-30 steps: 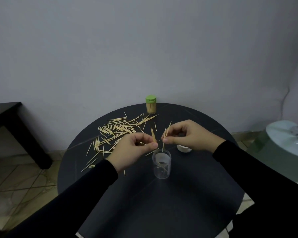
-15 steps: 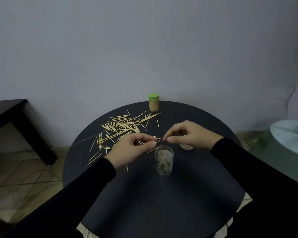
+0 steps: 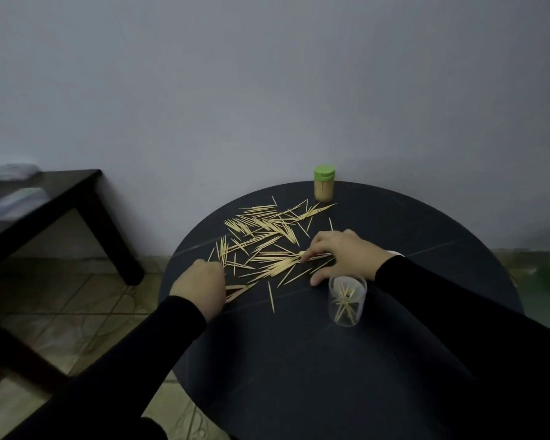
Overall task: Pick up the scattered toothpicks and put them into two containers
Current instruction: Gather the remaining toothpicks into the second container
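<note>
Scattered toothpicks (image 3: 267,246) lie on the table (image 3: 299,360), left of the open cup (image 3: 346,301). The capped jar (image 3: 324,183) stands behind them.

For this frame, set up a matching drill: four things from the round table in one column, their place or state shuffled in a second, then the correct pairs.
Things:
1. clear cup
2. green-lidded jar
3. left hand
4. right hand

Places or states:
A. at the table's far edge, lid on
B. fingers on the middle of the toothpick pile
C. at the pile's near-left end
D. upright, a few toothpicks inside

Pairs: 1-D, 2-A, 3-C, 4-B
</note>
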